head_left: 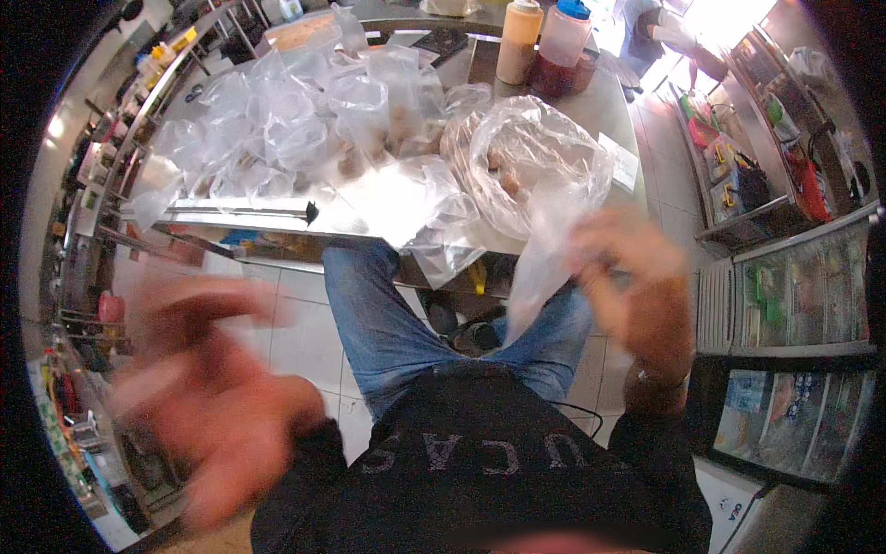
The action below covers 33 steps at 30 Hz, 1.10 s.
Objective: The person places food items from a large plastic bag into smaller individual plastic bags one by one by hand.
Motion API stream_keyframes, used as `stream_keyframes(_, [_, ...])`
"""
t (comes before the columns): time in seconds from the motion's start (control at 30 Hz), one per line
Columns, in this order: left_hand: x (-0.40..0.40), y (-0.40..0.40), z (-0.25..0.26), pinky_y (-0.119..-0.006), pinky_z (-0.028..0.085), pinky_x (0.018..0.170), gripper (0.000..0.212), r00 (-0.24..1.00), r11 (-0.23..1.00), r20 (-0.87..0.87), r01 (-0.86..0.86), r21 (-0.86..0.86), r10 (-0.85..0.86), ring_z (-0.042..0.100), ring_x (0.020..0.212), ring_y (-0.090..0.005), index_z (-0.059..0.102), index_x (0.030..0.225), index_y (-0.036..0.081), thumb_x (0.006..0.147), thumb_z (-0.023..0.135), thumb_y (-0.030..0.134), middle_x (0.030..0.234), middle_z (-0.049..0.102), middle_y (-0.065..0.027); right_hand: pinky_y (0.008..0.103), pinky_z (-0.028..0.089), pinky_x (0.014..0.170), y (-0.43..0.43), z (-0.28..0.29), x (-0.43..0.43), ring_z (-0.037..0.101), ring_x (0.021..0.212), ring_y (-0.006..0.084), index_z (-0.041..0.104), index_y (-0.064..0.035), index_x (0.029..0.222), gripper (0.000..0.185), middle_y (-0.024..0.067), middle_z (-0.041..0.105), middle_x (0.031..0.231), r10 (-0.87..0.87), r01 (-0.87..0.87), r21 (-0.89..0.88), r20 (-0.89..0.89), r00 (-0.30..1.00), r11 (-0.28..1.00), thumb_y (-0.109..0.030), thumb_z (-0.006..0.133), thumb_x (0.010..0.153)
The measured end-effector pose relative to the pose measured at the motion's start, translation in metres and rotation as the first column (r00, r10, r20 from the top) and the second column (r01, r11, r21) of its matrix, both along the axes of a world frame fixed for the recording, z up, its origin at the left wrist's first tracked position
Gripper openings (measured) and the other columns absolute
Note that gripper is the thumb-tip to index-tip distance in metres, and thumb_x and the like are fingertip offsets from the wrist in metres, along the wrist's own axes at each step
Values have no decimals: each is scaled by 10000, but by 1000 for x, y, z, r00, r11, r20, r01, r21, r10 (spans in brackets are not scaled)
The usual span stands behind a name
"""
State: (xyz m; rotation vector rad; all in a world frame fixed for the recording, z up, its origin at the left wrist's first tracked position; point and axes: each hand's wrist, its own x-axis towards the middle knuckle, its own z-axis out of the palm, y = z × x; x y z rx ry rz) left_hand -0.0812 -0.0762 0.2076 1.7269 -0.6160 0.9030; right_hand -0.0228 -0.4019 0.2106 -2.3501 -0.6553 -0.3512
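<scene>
My right hand [623,270], blurred by motion, grips the top of a small clear plastic bag [543,266] that hangs past the table's front edge. Just beyond it sits a large clear plastic bag [509,159], its mouth open, with brown pieces [509,181] inside. My left hand [208,367] is raised off to the left, strongly blurred, fingers apart and nothing visible in it. Many small clear bags [291,118] stand crowded together on the metal table [374,208], some with brownish contents. One flat, thin bag [450,242] droops over the near edge.
Two squeeze bottles, one with yellowish sauce [519,41] and one with dark red sauce [559,52], stand at the back. A paper slip [619,163] lies at the table's right. Glass-door coolers [796,298] and shelving [754,131] line the right side. Another person [664,34] is at the upper right.
</scene>
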Motion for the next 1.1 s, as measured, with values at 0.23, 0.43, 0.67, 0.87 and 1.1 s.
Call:
stream_keyframes(0.23, [-5, 16, 97, -387, 553, 824, 389, 809, 590, 387, -63, 805, -442, 685, 897, -259, 565, 1263, 21, 974, 700, 243, 1273, 662, -240, 360, 578, 803, -6, 67, 136, 723, 919, 282, 724, -2, 1096, 250, 172, 740, 1031, -263, 226, 154, 301, 917, 962, 2, 707, 847])
stream_keyframes(0.43, [3, 4, 108, -413, 525, 878, 402, 759, 425, 289, -18, 905, -584, 665, 968, -273, 566, 1278, 22, 954, 705, 216, 1283, 662, -234, 408, 582, 789, 10, 27, 286, 723, 849, 377, 736, 48, 1013, 213, 246, 742, 948, -101, 124, -70, 261, 960, 990, 41, 599, 850])
stream_keyframes(0.67, [5, 7, 109, -443, 493, 941, 424, 768, 372, 230, 12, 928, -598, 642, 1051, -289, 568, 1295, 23, 930, 710, 185, 1294, 662, -227, 475, 566, 771, 74, -73, 366, 712, 885, 417, 716, 35, 1029, 223, 277, 712, 921, -174, 216, -393, 141, 975, 894, 36, 612, 832])
stream_keyframes(0.87, [10, 7, 108, -468, 465, 995, 446, 776, 336, 196, 22, 942, -600, 622, 1122, -302, 570, 1310, 24, 910, 714, 159, 1303, 662, -222, 423, 576, 748, 103, -41, 233, 716, 881, 335, 699, -2, 1131, 286, 204, 724, 977, 184, 135, -416, 640, 746, 899, -23, 672, 847])
stream_keyframes(1.1, [25, -1, 97, -498, 432, 1057, 476, 752, 361, 193, 64, 930, -631, 599, 1204, -318, 572, 1328, 25, 886, 719, 128, 1314, 663, -215, 364, 582, 691, 86, -112, 19, 658, 915, 265, 663, -64, 1058, 230, 93, 620, 957, 234, -183, -354, 107, 966, 917, -131, 651, 838])
